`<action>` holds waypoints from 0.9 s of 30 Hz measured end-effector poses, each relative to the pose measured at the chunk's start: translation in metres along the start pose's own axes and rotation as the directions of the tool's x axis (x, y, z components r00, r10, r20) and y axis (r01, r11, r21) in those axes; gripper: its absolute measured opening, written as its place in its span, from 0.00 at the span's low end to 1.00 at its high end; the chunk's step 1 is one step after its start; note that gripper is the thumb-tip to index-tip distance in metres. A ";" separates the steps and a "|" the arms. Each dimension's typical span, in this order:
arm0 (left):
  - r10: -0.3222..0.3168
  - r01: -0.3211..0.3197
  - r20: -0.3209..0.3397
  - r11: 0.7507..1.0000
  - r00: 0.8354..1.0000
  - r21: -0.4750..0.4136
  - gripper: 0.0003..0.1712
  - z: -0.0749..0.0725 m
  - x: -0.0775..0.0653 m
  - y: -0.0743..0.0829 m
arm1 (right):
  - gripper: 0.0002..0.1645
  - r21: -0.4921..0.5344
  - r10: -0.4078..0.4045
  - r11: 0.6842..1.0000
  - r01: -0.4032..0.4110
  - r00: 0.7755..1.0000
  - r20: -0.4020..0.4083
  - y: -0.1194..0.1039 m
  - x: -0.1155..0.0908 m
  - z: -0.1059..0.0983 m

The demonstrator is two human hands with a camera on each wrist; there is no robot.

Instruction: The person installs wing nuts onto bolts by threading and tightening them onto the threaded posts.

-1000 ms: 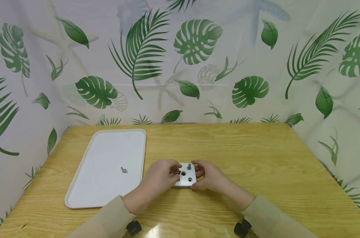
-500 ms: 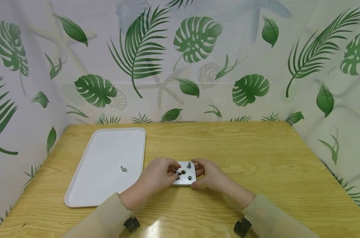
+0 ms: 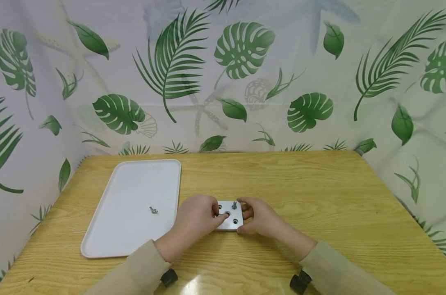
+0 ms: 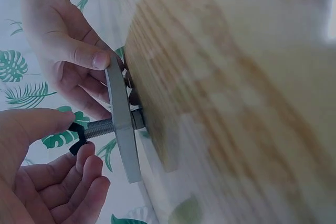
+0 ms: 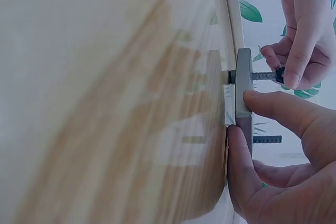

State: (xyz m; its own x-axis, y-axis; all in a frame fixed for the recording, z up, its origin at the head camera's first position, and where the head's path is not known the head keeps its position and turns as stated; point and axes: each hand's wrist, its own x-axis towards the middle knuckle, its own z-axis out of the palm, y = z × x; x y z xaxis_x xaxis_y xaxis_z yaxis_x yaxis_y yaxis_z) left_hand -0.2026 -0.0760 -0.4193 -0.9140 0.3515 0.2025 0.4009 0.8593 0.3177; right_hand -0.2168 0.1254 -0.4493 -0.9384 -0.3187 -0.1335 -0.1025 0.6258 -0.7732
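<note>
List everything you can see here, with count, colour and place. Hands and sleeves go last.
metal plate: one, silver, between the two hands
threaded bolts: two visible, metallic grey, standing through the plate
winged piece: one, black, at the end of one bolt, in the left hand's pinch
small hardware: silver, on the tray; too small to count
tray: one, white, on the table's left side
table: one, yellowish wood, under it all
leaf-print covering: count unclear, whitish with green leaves, behind and beside the table
wrist devices: two, black, one by each sleeve
left hand: one, bare, at the plate's left
right hand: one, bare, gripping the plate's right edge
sleeves: two, beige, on the forearms
</note>
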 end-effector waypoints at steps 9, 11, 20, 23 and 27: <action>0.028 -0.028 -0.007 0.999 1.000 -0.021 0.12 0.000 -0.002 0.001 | 0.50 -0.002 0.004 1.000 -0.004 1.000 0.003 0.000 0.000 0.000; 0.036 -0.036 -0.005 0.999 0.999 -0.027 0.10 0.000 -0.002 0.001 | 0.50 -0.002 0.008 1.000 -0.008 1.000 0.004 0.000 0.000 0.000; 0.063 -0.060 0.028 0.993 0.998 -0.101 0.10 0.001 -0.002 0.001 | 0.50 -0.001 0.026 1.000 -0.026 1.000 -0.011 -0.002 -0.001 0.001; 0.073 -0.064 0.050 0.983 0.996 -0.173 0.14 0.002 -0.002 -0.001 | 0.50 -0.001 0.031 1.000 -0.031 0.999 -0.012 -0.002 -0.001 0.001; 0.072 -0.027 0.109 0.928 0.991 -0.373 0.16 0.005 -0.002 -0.008 | 0.50 -0.006 0.036 0.999 -0.036 0.999 -0.010 -0.003 -0.001 0.000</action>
State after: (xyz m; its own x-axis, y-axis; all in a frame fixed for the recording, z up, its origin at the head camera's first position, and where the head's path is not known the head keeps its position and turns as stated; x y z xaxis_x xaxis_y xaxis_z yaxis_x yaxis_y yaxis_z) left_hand -0.2042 -0.0819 -0.4273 -0.8840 0.4511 0.1226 0.4193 0.6493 0.6345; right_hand -0.2150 0.1234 -0.4468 -0.9446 -0.2890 -0.1554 -0.0706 0.6414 -0.7639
